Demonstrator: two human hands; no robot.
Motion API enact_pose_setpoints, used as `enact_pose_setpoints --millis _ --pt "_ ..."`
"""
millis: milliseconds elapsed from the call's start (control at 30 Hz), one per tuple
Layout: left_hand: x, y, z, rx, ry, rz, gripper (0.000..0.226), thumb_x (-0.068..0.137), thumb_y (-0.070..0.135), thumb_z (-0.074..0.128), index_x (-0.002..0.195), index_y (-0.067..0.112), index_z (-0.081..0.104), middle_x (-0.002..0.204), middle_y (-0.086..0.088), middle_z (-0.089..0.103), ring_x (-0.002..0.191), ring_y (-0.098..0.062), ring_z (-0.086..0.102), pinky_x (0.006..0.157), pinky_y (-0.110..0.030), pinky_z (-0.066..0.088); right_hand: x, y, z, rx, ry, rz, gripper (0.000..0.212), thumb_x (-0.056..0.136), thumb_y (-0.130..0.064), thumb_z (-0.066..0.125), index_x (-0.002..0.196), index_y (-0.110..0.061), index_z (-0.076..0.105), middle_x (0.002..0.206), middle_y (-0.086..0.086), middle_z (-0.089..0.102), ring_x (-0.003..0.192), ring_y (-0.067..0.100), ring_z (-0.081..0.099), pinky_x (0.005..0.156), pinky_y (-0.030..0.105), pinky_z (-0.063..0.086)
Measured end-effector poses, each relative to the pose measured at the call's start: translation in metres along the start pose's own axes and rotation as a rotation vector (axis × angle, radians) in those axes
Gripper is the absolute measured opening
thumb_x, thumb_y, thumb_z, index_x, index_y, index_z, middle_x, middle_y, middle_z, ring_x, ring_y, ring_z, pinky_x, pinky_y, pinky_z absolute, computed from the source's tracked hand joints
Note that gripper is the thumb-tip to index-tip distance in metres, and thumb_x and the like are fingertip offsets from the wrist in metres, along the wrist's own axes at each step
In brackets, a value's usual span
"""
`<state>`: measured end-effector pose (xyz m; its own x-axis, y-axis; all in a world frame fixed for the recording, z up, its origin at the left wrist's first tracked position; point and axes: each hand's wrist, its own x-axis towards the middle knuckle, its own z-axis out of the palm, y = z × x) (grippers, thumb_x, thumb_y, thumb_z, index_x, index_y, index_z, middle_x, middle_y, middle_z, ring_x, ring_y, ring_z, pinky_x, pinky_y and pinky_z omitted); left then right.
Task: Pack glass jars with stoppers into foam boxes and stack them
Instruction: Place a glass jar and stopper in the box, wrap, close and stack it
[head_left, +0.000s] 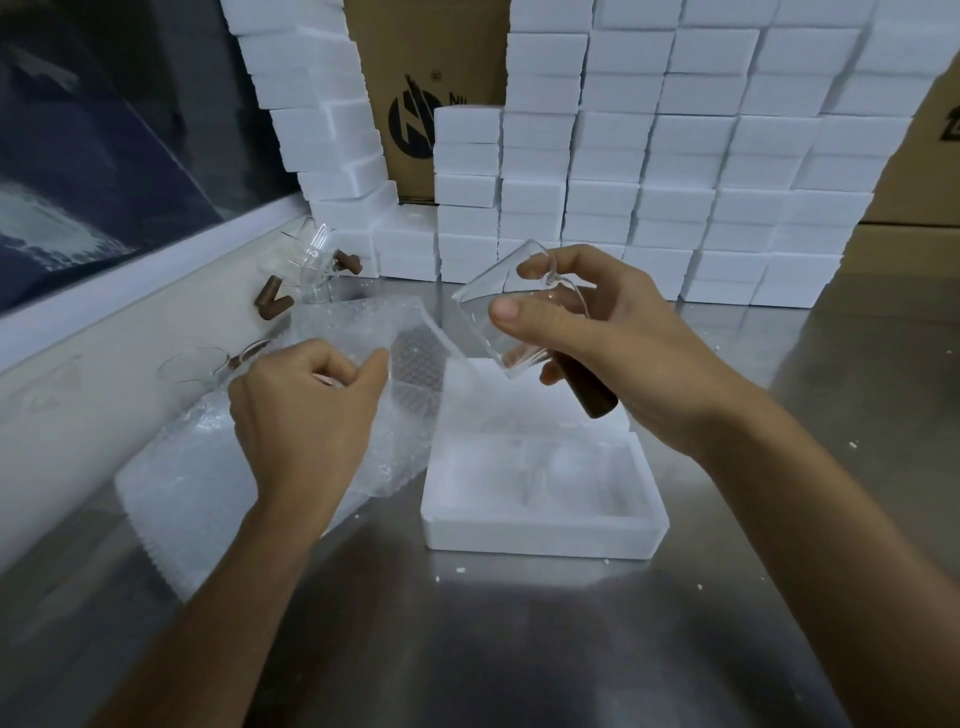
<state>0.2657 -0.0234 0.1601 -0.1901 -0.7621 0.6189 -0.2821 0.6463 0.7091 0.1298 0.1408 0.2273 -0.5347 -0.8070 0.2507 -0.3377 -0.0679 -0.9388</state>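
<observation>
Head camera, speaker one: What do the hands hold?

Speaker two: Right hand (597, 338) grips a tilted clear glass jar (498, 317) plus a brown cylindrical stopper (587, 389), poised over the open white foam box (540, 535), likely for packing. Left hand (306, 405) pinches clear bubble wrap (208, 478), probably readying padding.

Brown cardboard carton (415, 67) behind the foam stacks, black round logo (413, 124), letters "NI" partly readable beside it, rest hidden

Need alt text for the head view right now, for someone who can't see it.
A right hand holds a clear glass jar and a brown stopper above an open foam box on a steel table. The left hand grips bubble wrap; stacked foam boxes stand behind.
</observation>
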Motion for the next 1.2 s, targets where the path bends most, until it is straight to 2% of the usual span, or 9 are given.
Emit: enact_pose_setpoints --millis 233,333,433,600,667,733,933,1100,1200 --pt "-0.007 0.012 -0.002 0.081 -0.07 0.109 0.02 0.09 0.001 0.061 0.088 0.017 0.05 0.076 0.0 0.06 0.062 -0.009 0.053 0.068 -0.015 0.033 -0.002 -0.001 0.011 0.012 -0.038 0.013 0.062 0.072 -0.048 0.08 0.122 -0.02 0.056 0.093 0.001 0.073 0.074 0.018 0.073 0.066 0.026 0.057" --pt "-0.008 0.014 -0.005 0.098 -0.091 0.202 0.025 0.087 -0.011 0.052 0.084 0.008 0.067 0.079 -0.011 0.069 0.059 -0.011 0.051 0.063 -0.012 0.033 -0.002 -0.003 0.013 0.022 -0.053 0.012 0.063 0.072 -0.049 0.079 0.123 -0.02 0.056 0.094 0.003 0.073 0.076 0.02 0.074 0.066 0.027 0.057" --pt "-0.009 0.015 -0.007 0.002 -0.081 0.109 0.024 0.09 0.009 0.053 0.095 0.011 0.077 0.081 -0.006 0.073 0.064 -0.018 0.058 0.069 -0.027 0.048 -0.003 -0.006 0.013 0.033 -0.098 0.008 0.059 0.074 -0.047 0.078 0.122 -0.02 0.058 0.096 0.006 0.072 0.077 0.021 0.074 0.066 0.027 0.057" --pt "0.001 0.017 -0.012 -0.075 0.051 -0.073 0.018 0.084 0.045 0.075 0.078 0.027 0.073 0.065 0.019 0.062 0.063 -0.011 0.062 0.084 -0.037 0.049 -0.007 -0.008 0.015 -0.159 -0.157 -0.039 0.058 0.069 -0.048 0.083 0.118 -0.033 0.056 0.098 -0.003 0.069 0.08 0.014 0.071 0.063 0.026 0.059" --pt "0.005 0.017 -0.015 -0.093 0.068 -0.133 0.012 0.081 0.038 0.079 0.078 0.03 0.072 0.069 0.019 0.064 0.068 -0.014 0.064 0.096 -0.05 0.049 -0.008 -0.009 0.017 -0.247 -0.167 -0.058 0.062 0.065 -0.053 0.082 0.118 -0.036 0.055 0.101 -0.009 0.066 0.085 0.004 0.067 0.055 0.014 0.052" --pt "0.006 0.016 -0.017 -0.068 0.068 -0.158 0.007 0.081 0.025 0.079 0.088 0.028 0.076 0.076 0.013 0.068 0.066 -0.015 0.06 0.092 -0.051 0.052 -0.009 -0.01 0.019 -0.278 -0.155 -0.06 0.062 0.063 -0.057 0.081 0.117 -0.039 0.054 0.1 -0.012 0.065 0.087 -0.001 0.065 0.057 0.012 0.052" --pt "0.003 0.018 -0.018 -0.052 0.023 -0.112 0.041 0.08 0.002 0.064 0.114 0.025 0.073 0.074 0.006 0.065 0.056 -0.018 0.05 0.08 -0.054 0.056 -0.011 -0.013 0.019 -0.535 0.019 -0.104 0.071 0.058 -0.072 0.076 0.118 -0.044 0.049 0.095 -0.021 0.063 0.073 -0.001 0.063 0.06 0.018 0.052" --pt "-0.005 0.021 -0.01 -0.061 -0.145 0.003 0.056 0.082 0.006 0.075 0.134 0.018 0.059 0.121 -0.007 0.069 0.106 -0.034 0.064 0.094 -0.058 0.051 -0.015 -0.021 0.025 -0.052 -0.094 -0.027 0.056 0.069 -0.044 0.085 0.115 -0.029 0.056 0.092 -0.006 0.072 0.068 0.011 0.071 0.06 0.022 0.055" --pt "-0.013 0.017 -0.01 -0.09 -0.247 0.022 0.044 0.08 0.015 0.075 0.122 0.01 0.062 0.105 -0.006 0.068 0.098 -0.026 0.064 0.086 -0.047 0.054 -0.016 -0.022 0.037 0.348 -0.317 0.093 0.036 0.081 -0.039 0.073 0.106 -0.014 0.064 0.095 0.002 0.071 0.06 0.015 0.065 0.058 0.026 0.054"
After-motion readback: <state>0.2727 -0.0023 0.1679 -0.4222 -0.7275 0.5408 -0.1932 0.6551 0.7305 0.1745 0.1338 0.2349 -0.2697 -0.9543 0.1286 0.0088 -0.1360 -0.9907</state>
